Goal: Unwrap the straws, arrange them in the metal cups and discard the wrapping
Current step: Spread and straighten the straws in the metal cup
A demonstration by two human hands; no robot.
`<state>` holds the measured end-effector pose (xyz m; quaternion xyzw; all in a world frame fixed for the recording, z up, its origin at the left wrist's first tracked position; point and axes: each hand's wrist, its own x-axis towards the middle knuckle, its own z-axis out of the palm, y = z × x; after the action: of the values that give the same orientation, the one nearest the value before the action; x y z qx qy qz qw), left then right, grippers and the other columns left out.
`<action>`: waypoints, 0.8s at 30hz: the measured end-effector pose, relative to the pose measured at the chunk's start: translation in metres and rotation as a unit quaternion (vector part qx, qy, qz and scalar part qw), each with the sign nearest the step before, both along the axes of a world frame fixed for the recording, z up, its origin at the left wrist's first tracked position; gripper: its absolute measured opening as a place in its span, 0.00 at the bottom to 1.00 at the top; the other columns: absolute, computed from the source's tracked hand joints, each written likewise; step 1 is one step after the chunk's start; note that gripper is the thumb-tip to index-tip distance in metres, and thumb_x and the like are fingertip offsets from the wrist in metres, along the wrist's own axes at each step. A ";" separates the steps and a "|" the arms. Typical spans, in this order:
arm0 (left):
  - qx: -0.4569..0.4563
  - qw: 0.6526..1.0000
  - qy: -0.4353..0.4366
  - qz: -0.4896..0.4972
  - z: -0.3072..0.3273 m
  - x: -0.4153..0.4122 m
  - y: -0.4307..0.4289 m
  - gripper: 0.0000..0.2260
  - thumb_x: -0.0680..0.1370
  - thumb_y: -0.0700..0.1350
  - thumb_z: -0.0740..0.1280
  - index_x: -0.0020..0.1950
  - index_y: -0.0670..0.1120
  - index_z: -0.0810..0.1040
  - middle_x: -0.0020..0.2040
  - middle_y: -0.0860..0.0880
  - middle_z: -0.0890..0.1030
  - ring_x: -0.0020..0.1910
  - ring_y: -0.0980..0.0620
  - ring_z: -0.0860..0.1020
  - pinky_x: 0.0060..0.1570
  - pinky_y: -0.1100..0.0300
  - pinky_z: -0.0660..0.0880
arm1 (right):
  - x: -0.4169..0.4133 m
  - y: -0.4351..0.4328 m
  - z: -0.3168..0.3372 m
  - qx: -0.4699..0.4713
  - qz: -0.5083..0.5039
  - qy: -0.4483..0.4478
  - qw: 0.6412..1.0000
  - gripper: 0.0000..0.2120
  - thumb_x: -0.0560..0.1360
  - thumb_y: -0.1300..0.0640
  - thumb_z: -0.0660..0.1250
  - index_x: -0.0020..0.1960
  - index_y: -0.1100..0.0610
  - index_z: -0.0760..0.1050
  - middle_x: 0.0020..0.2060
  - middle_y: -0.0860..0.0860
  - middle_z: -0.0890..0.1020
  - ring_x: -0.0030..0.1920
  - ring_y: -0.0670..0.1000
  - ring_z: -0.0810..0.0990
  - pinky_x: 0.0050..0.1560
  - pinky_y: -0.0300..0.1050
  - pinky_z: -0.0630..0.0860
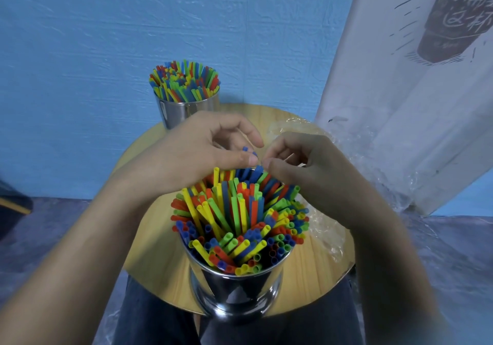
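Noted nearest: dark trousers point(160, 323) under the front edge of a round wooden tabletop point(157, 251). Standing upright at that front edge: a shiny metal cup point(234, 288), crammed with red, yellow, green and blue straws point(240, 219) fanning outward above its rim.

Just behind the cup, over the far side of the fan: both hands, close together.
- Left hand point(202, 152): fingers curled, thumb pressed toward the forefinger, pinching a couple of blue straws point(245, 149) whose tips poke out above the thumb.
- Right hand point(301, 163): fingers curled inward, thumb and forefinger tips drawn close, just beside the left thumb at the top of the fan. Unclear whether anything is pinched between them.

Lying on the tabletop to the right of the cup and beyond the right hand: crumpled clear wrapping point(328, 238).

Further back, at the rear left of the tabletop: a second metal cup point(186, 113), upright, likewise full of coloured straws point(185, 81).

Behind everything: a blue wall point(80, 51), with a white printed banner point(400, 131) at the right.
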<state>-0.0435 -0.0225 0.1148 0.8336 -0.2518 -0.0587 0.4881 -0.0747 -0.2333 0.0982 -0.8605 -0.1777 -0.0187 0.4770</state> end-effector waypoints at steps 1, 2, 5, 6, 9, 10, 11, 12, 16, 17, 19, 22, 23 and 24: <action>-0.006 1.000 -0.001 -0.003 0.001 0.000 0.000 0.12 0.70 0.50 0.75 0.51 0.51 0.83 0.43 0.46 0.86 0.43 0.53 0.83 0.50 0.57 0.79 | -0.001 0.000 0.000 0.024 -0.008 -0.016 1.000 0.06 0.78 0.57 0.69 0.42 0.50 0.81 0.35 0.42 0.80 0.35 0.41 0.76 0.39 0.37 0.74; -0.013 1.000 -0.002 -0.006 0.002 -0.001 -0.001 0.12 0.70 0.49 0.75 0.52 0.50 0.83 0.43 0.47 0.86 0.44 0.50 0.84 0.51 0.55 0.79 | -0.001 0.001 0.001 0.050 -0.017 -0.032 0.998 0.06 0.78 0.58 0.69 0.43 0.51 0.80 0.34 0.42 0.79 0.34 0.40 0.75 0.37 0.33 0.72; -0.034 0.999 -0.005 -0.018 0.006 0.000 -0.002 0.13 0.70 0.47 0.76 0.53 0.49 0.81 0.41 0.51 0.86 0.43 0.51 0.84 0.47 0.60 0.81 | -0.002 0.002 0.003 0.117 -0.035 -0.069 0.990 0.06 0.79 0.59 0.70 0.44 0.54 0.81 0.32 0.41 0.78 0.33 0.40 0.72 0.37 0.34 0.70; -0.035 0.999 -0.005 -0.019 0.007 0.000 -0.003 0.13 0.69 0.47 0.75 0.53 0.49 0.82 0.40 0.52 0.86 0.42 0.55 0.84 0.46 0.63 0.80 | -0.002 0.003 0.004 0.132 -0.039 -0.077 0.988 0.05 0.79 0.59 0.70 0.44 0.55 0.81 0.32 0.41 0.78 0.34 0.41 0.73 0.37 0.36 0.71; -0.030 0.999 0.000 -0.019 0.008 0.001 -0.005 0.12 0.68 0.48 0.75 0.50 0.48 0.83 0.39 0.53 0.86 0.40 0.60 0.83 0.43 0.68 0.78 | -0.001 0.005 0.003 0.152 -0.045 -0.093 0.983 0.05 0.80 0.59 0.71 0.45 0.55 0.81 0.33 0.41 0.79 0.35 0.41 0.74 0.38 0.37 0.72; -0.031 0.999 0.001 -0.019 0.007 0.000 -0.005 0.12 0.68 0.48 0.75 0.50 0.47 0.84 0.39 0.52 0.86 0.40 0.60 0.83 0.43 0.68 0.78 | -0.001 0.006 0.003 0.151 -0.044 -0.095 0.983 0.05 0.79 0.59 0.71 0.45 0.54 0.81 0.33 0.41 0.79 0.35 0.41 0.74 0.38 0.36 0.72; -0.033 0.999 0.003 -0.018 0.007 0.001 -0.006 0.11 0.68 0.48 0.75 0.49 0.47 0.84 0.40 0.51 0.86 0.40 0.60 0.83 0.42 0.69 0.77 | 0.000 0.007 0.002 0.149 -0.041 -0.095 0.984 0.05 0.79 0.59 0.71 0.44 0.53 0.81 0.34 0.41 0.80 0.35 0.41 0.75 0.38 0.36 0.72; -0.034 0.999 0.004 -0.017 0.006 0.000 -0.006 0.11 0.68 0.47 0.75 0.49 0.46 0.84 0.40 0.49 0.86 0.39 0.59 0.83 0.42 0.69 0.77 | 0.000 0.007 0.001 0.146 -0.038 -0.093 0.984 0.05 0.79 0.58 0.71 0.44 0.52 0.81 0.34 0.41 0.80 0.35 0.41 0.75 0.38 0.36 0.72; -0.065 0.998 -0.007 -0.002 0.005 0.001 -0.004 0.09 0.69 0.48 0.75 0.48 0.47 0.85 0.40 0.49 0.85 0.41 0.59 0.83 0.44 0.68 0.77 | 0.001 0.007 -0.003 0.151 -0.043 -0.083 0.984 0.03 0.79 0.56 0.72 0.46 0.52 0.82 0.35 0.42 0.81 0.35 0.41 0.75 0.38 0.36 0.72; -0.083 0.997 -0.010 0.006 0.005 0.002 -0.003 0.09 0.70 0.48 0.75 0.48 0.48 0.84 0.39 0.51 0.85 0.41 0.58 0.83 0.45 0.67 0.77 | 0.001 0.006 -0.003 0.153 -0.044 -0.076 0.984 0.03 0.79 0.55 0.71 0.47 0.53 0.82 0.35 0.43 0.80 0.35 0.42 0.75 0.38 0.36 0.72; -0.128 0.991 -0.025 0.030 0.006 0.005 -0.001 0.07 0.72 0.46 0.78 0.47 0.49 0.84 0.39 0.54 0.84 0.42 0.58 0.82 0.47 0.66 0.77 | 0.001 0.005 -0.005 0.147 -0.040 -0.059 0.987 0.03 0.80 0.55 0.71 0.48 0.54 0.82 0.35 0.44 0.81 0.36 0.41 0.76 0.38 0.35 0.72; -0.235 0.968 -0.050 0.071 0.009 0.008 0.000 0.07 0.74 0.42 0.74 0.51 0.49 0.83 0.39 0.55 0.84 0.42 0.56 0.82 0.48 0.62 0.78 | 0.000 0.005 -0.006 0.116 -0.023 -0.046 0.992 0.04 0.80 0.56 0.70 0.50 0.53 0.84 0.39 0.44 0.83 0.39 0.41 0.78 0.40 0.36 0.74; -0.269 0.958 -0.053 0.085 0.010 0.009 0.000 0.09 0.75 0.41 0.73 0.54 0.49 0.83 0.39 0.54 0.84 0.43 0.56 0.82 0.47 0.61 0.79 | 0.000 0.005 -0.006 0.103 -0.017 -0.048 0.993 0.05 0.80 0.56 0.70 0.50 0.53 0.84 0.40 0.44 0.84 0.40 0.42 0.80 0.42 0.37 0.76; -0.296 0.948 -0.058 0.100 0.012 0.009 0.000 0.11 0.77 0.40 0.72 0.57 0.49 0.82 0.39 0.54 0.83 0.43 0.55 0.82 0.46 0.61 0.79 | 0.000 0.006 -0.006 0.090 -0.011 -0.050 0.995 0.05 0.80 0.56 0.69 0.50 0.52 0.84 0.41 0.43 0.85 0.42 0.43 0.81 0.43 0.38 0.77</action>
<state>-0.0341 -0.0221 0.1270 0.6745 -0.2012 0.1160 0.7008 -0.0746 -0.2275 0.0922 -0.8139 -0.1892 -0.0831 0.5430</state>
